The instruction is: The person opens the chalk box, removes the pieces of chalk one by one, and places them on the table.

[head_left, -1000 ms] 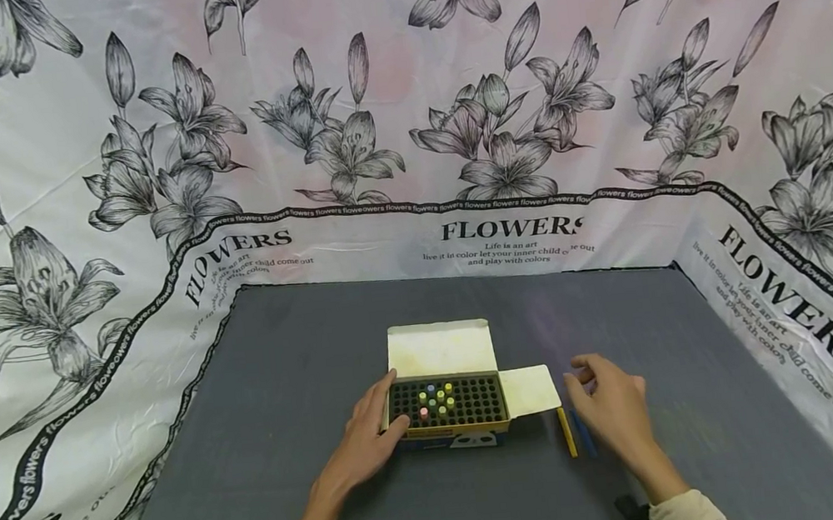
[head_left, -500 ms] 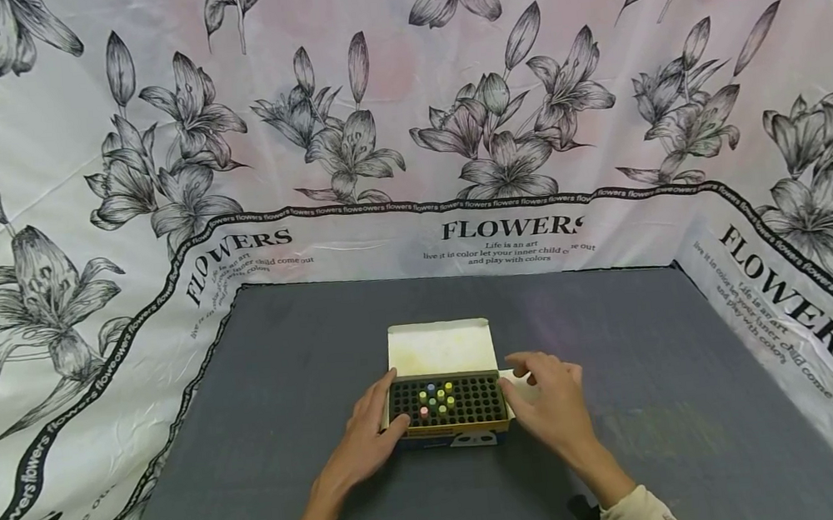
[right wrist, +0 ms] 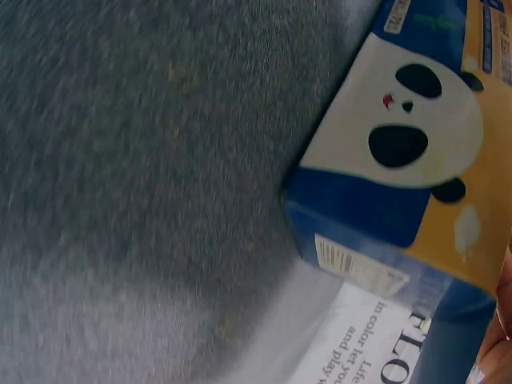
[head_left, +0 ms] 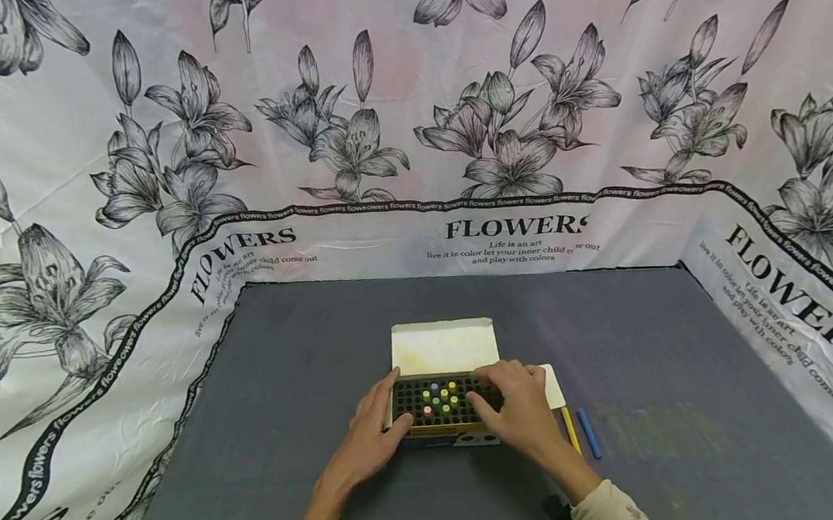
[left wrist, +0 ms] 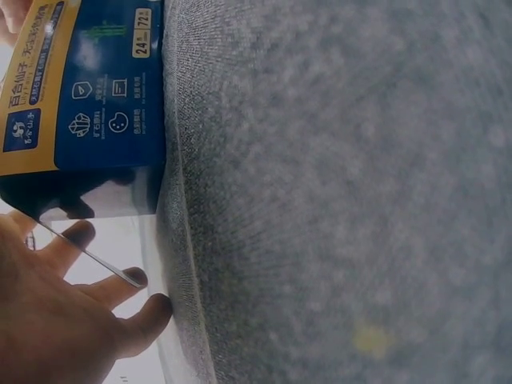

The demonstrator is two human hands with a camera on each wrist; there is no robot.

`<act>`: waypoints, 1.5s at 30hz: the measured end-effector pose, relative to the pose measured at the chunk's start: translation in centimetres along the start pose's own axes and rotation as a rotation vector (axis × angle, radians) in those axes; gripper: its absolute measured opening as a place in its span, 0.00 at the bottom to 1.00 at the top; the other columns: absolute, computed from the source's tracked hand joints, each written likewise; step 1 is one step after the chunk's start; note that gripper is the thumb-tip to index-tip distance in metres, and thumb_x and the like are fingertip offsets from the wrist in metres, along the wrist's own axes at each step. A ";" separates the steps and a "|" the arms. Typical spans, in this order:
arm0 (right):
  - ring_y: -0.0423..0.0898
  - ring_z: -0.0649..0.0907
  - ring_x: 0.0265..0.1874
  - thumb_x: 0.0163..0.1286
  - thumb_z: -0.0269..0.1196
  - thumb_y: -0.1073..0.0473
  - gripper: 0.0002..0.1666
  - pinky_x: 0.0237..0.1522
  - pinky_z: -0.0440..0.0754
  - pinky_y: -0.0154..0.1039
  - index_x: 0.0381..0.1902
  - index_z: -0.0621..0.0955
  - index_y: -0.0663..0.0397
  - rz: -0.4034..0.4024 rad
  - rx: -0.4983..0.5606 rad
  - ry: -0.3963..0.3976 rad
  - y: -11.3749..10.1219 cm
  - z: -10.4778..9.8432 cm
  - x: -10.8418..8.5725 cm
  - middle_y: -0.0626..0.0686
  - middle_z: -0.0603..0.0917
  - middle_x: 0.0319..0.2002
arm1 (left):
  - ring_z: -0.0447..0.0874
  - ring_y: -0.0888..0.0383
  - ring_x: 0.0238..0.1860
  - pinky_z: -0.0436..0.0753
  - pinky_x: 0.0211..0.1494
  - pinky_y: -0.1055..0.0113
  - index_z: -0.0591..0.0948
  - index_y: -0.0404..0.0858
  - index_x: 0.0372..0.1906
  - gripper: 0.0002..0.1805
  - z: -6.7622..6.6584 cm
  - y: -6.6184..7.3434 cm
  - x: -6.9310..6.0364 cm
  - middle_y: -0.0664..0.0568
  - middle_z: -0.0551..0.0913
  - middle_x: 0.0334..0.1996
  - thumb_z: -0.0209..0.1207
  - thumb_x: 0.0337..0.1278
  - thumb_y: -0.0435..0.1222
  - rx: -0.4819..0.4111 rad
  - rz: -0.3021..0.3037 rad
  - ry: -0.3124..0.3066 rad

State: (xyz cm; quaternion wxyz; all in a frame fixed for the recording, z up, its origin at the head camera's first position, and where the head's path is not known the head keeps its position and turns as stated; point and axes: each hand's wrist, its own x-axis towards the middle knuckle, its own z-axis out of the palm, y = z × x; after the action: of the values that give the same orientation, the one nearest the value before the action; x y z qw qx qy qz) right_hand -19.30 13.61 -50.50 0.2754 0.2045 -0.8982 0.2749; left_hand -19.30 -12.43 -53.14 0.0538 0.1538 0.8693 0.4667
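An open chalk box (head_left: 440,430) stands on the grey table, its black holder full of holes. Several coloured chalk sticks (head_left: 440,397) show in the holder's left and middle part. My left hand (head_left: 364,434) holds the box's left end, thumb at the front corner and fingers along the side; in the left wrist view those fingers (left wrist: 148,324) lie by a flap. My right hand (head_left: 521,407) is over the holder's right part, thumb and fingers apart, with nothing visible between them. It hides the holes beneath. The right wrist view shows the box's panda front (right wrist: 424,120).
A yellow chalk stick (head_left: 571,430) and a blue chalk stick (head_left: 589,433) lie side by side on the table (head_left: 685,385), right of the box. A white side flap (head_left: 553,387) sticks out to the right, and the lid (head_left: 443,347) stands raised behind.
My right hand has moved left from beside the two chalk sticks, across the side flap, to above the holder. The two sticks are uncovered again. My left hand stays on the box.
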 end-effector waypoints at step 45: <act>0.40 0.79 0.35 0.64 0.73 0.61 0.10 0.51 0.64 0.50 0.43 0.86 0.49 0.024 0.102 -0.051 -1.9 1.1 0.2 0.43 0.88 0.34 | 0.50 0.35 0.80 0.54 0.70 0.24 0.51 0.55 0.83 0.39 0.1 0.0 0.2 0.46 0.55 0.81 0.55 0.75 0.48 0.031 -0.010 0.015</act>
State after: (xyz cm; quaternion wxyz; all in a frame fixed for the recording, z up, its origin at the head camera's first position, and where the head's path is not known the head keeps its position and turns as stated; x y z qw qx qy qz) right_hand -18.84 11.44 -50.42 0.2386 0.2146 -0.8921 0.3182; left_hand -19.46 -12.26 -53.23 0.0472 0.1470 0.8775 0.4540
